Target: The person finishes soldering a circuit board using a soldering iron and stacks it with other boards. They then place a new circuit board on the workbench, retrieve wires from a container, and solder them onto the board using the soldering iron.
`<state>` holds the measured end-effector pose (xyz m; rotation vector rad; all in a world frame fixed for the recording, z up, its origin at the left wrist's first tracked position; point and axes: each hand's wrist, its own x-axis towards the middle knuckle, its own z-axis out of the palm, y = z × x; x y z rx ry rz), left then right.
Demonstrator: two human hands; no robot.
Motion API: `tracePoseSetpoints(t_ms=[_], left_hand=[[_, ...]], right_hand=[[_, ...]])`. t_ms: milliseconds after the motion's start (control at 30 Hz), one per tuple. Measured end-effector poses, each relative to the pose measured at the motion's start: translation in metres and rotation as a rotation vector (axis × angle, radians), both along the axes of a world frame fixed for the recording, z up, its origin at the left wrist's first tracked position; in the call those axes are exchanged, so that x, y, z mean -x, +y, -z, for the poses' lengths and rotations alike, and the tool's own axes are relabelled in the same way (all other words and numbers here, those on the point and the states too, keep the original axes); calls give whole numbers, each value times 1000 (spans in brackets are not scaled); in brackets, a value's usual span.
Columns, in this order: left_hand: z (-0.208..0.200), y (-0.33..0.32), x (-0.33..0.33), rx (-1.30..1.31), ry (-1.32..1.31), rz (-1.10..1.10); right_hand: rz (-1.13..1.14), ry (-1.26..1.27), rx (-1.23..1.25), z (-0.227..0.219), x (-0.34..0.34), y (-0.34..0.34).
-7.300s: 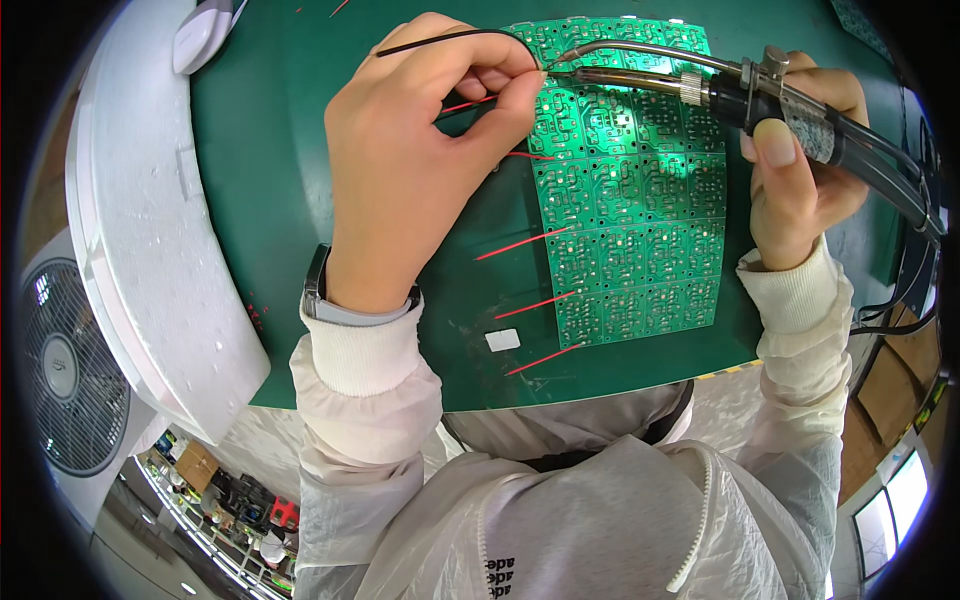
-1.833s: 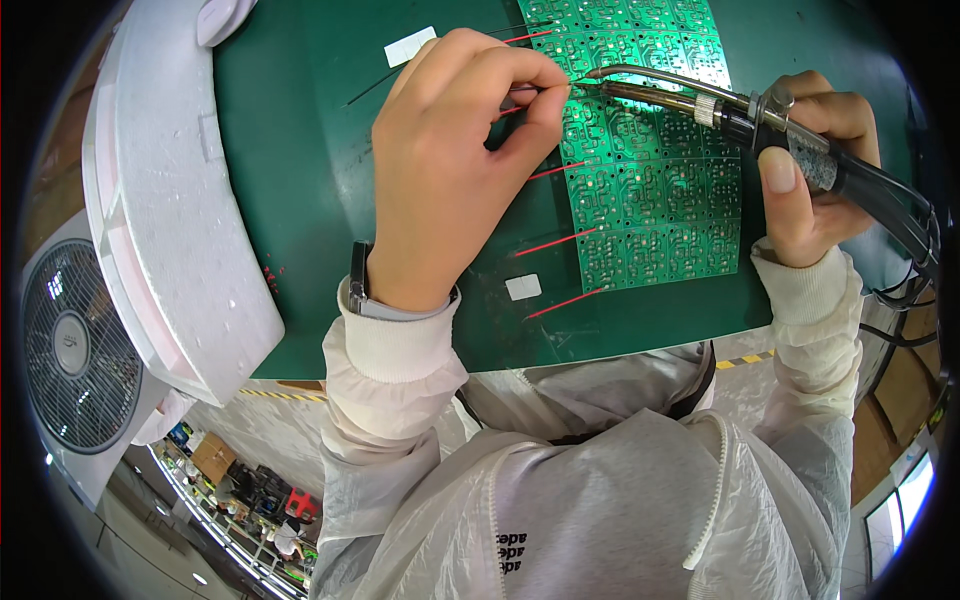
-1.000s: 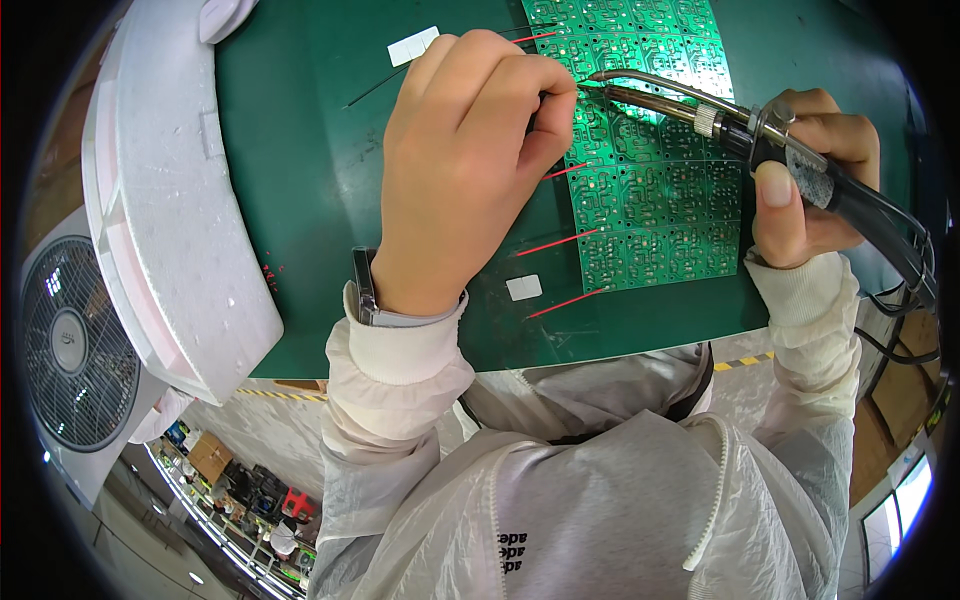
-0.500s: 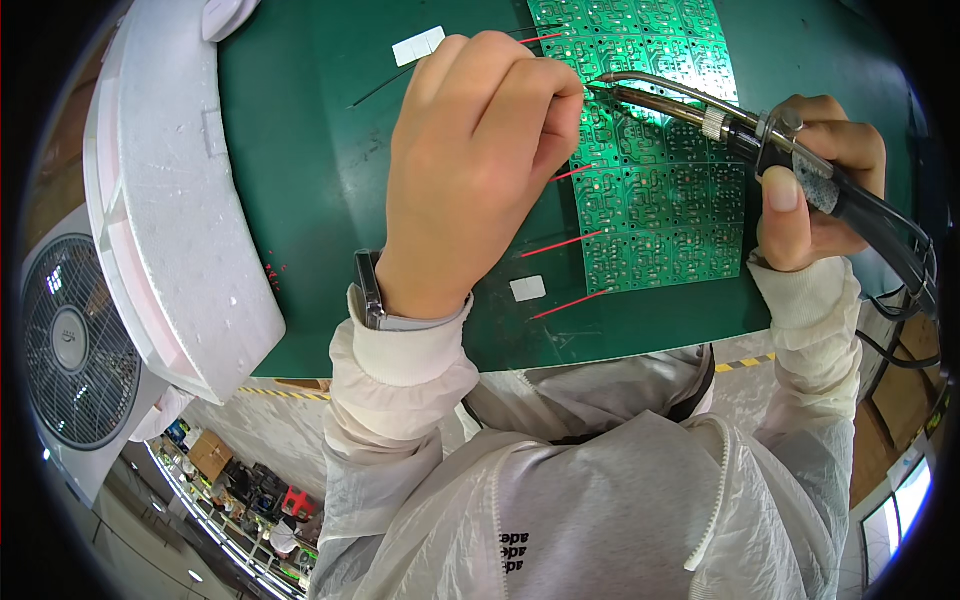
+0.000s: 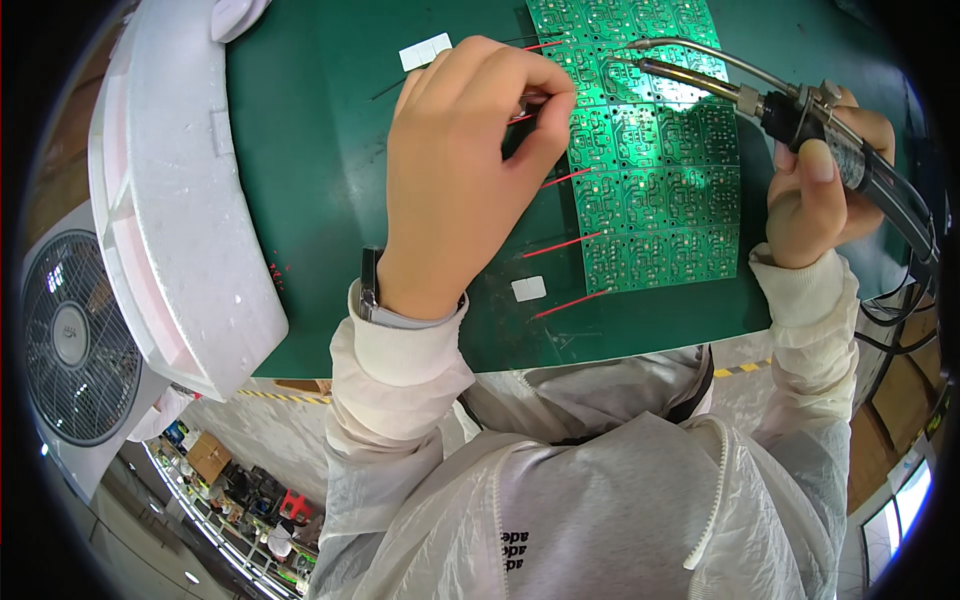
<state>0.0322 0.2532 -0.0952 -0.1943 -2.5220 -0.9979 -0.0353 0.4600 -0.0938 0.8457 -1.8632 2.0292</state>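
My left hand (image 5: 470,150) is over the left edge of a green circuit board panel (image 5: 660,210), thumb and index finger pinched together. A thin black wire (image 5: 388,91) runs out behind it and appears to be held in the pinch, though the fingers hide most of it. Several red wires (image 5: 562,245) stick out leftward from the board's left edge. My right hand (image 5: 815,200) grips a soldering iron (image 5: 705,82) with a curved metal tube alongside. Its tip is above the board's upper part, apart from my left fingertips.
A green mat (image 5: 310,170) covers the bench. White label pieces (image 5: 425,52) lie above my left hand, with another (image 5: 528,289) below the red wires. A white foam box (image 5: 185,200) stands left, beside a fan (image 5: 80,335). Cables (image 5: 890,325) hang at right.
The soldering iron has moved up and right, away from my left fingertips. My left hand has drawn slightly left, with a wider gap behind its pinch. The black wire's tail has shifted right.
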Motion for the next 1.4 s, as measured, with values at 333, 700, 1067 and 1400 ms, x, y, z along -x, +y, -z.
tracePoseSetpoints(t_ms=[333,700,1067,1400], left_hand=[[-2,-3,-2,-203,-114,-36],[-35,70,-75,139,-4,102],[-6,77,-59,240,156,-22],[-145,-256,-169,515,194,-882]], right_hand=[[63,30,87,4,10,0],[385,71,69,6,21,5],[461,21,69,4,14,8],[400,-65,57,3,13,7]])
